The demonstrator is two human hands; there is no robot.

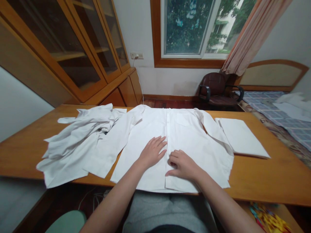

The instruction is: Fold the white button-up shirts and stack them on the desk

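Note:
A white button-up shirt [189, 136] lies spread flat, front up, on the wooden table [267, 178]. My left hand [153, 151] rests flat on its left front panel, fingers stretched out beside the button placket. Just right of the placket my right hand [182, 164] presses on the cloth with its fingers curled and pinched at the placket's edge. The shirt's hem hangs slightly over the table's near edge.
A crumpled heap of white shirts [77, 142] lies at the table's left. A folded white shirt [241, 137] sits at the right. Behind stand a glass-door cabinet [80, 55], a brown armchair [218, 89], a window and a bed [286, 116].

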